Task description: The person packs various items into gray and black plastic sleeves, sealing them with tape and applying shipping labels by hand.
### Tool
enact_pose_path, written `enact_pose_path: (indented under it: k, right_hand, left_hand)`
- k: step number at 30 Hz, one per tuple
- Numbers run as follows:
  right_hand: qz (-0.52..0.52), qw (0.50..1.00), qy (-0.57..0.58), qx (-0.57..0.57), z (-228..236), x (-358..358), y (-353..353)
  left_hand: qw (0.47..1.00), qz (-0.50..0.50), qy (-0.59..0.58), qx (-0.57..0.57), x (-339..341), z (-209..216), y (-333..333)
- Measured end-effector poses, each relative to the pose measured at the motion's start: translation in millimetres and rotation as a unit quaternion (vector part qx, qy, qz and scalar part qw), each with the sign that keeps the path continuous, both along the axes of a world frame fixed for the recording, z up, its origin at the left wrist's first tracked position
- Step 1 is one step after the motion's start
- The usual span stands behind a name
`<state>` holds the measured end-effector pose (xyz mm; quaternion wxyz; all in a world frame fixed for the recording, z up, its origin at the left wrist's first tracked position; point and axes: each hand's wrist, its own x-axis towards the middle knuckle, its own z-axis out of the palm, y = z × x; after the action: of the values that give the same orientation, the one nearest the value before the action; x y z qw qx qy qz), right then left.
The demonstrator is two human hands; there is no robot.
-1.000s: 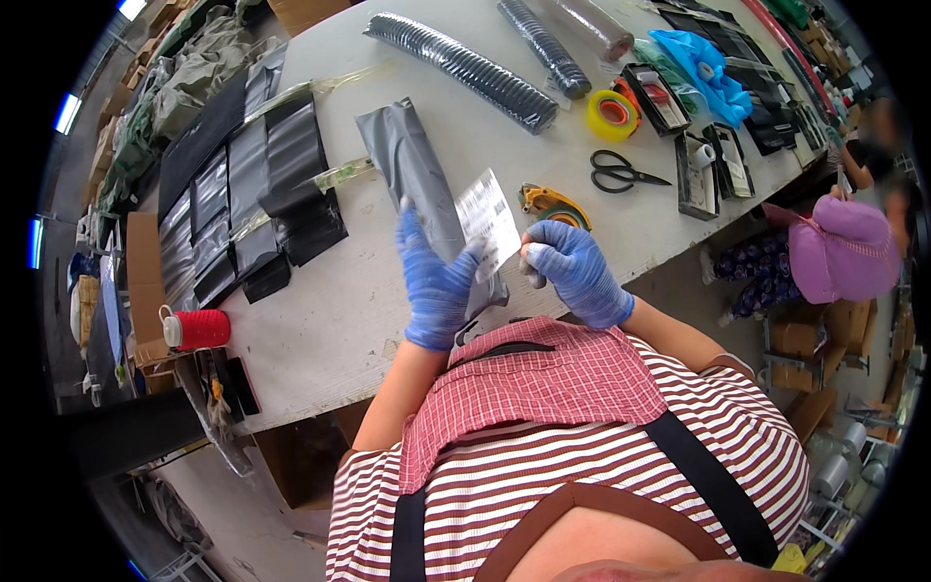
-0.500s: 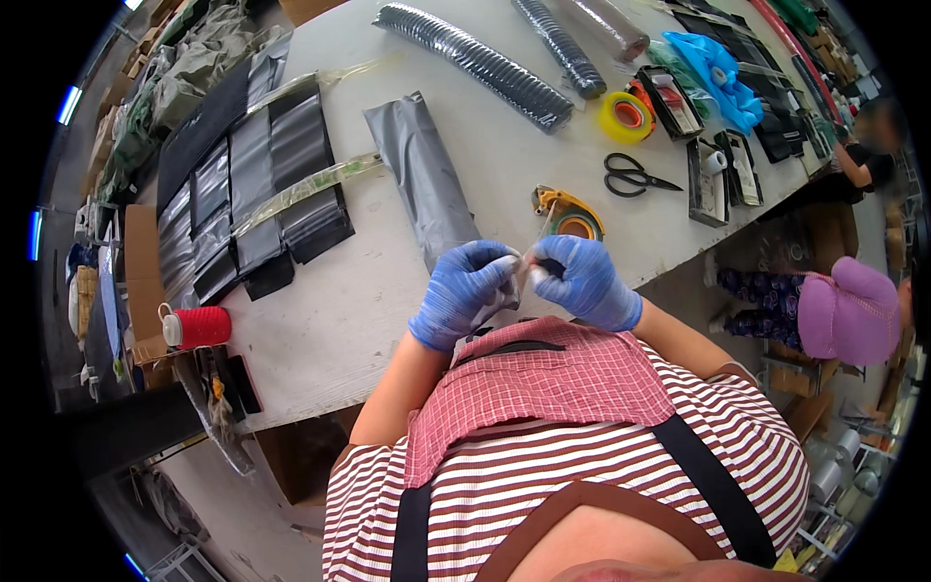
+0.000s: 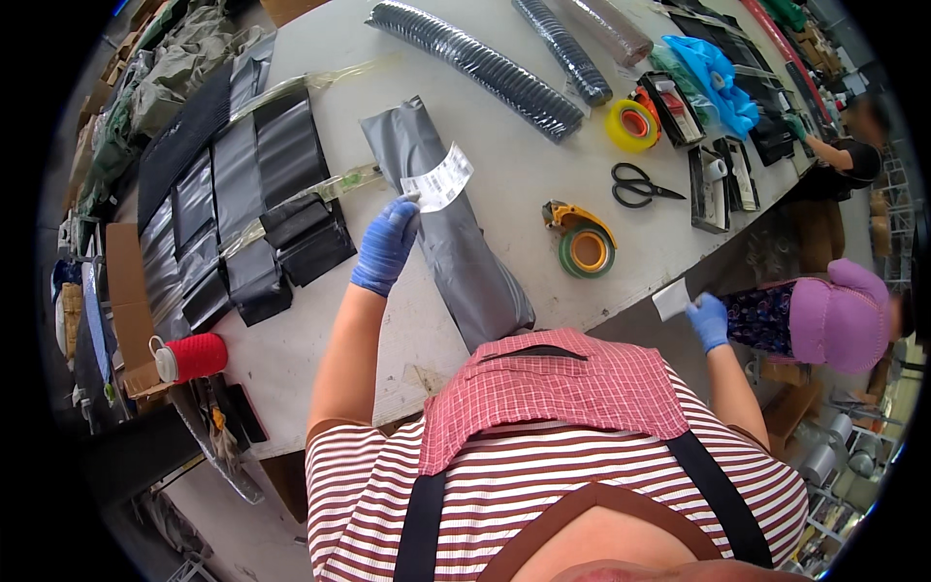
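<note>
My left hand (image 3: 387, 247), in a blue glove, pinches one edge of a white printed label (image 3: 444, 180). The label hangs over the upper part of a long grey plastic mailing bag (image 3: 446, 247); I cannot tell whether it touches the bag. The bag lies slantwise on the table, its near end close to my apron. Out to the right, past the table's edge, my right hand (image 3: 709, 321), also gloved in blue, grips a small white slip of paper (image 3: 671, 299).
A tape dispenser (image 3: 582, 241), black scissors (image 3: 640, 186) and a yellow tape roll (image 3: 632, 124) lie right of the bag. Wrapped coiled hoses (image 3: 475, 68) lie behind. Black packages (image 3: 262, 184) and a red string spool (image 3: 194, 358) are left. Another person (image 3: 842, 153) works far right.
My hands, together over the bag's near end before, have moved apart. The left went up and left with the label; the right swung out right with the white slip.
</note>
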<state>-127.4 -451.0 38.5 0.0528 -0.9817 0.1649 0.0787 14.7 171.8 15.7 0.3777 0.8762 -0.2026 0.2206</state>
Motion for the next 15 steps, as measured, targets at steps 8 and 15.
enact_pose_path:
  k: [8,15]
  right_hand:
    - [0.086,0.836,0.534,-0.095,-91.3,-89.2,-32.6]
    - [0.226,0.943,0.221,0.107,-26.5,33.3,72.2]
  left_hand:
    - [0.918,0.006,0.207,0.338,-5.0,-13.7,12.1]
    - [0.919,0.030,0.141,0.368,36.3,-8.2,-66.1]
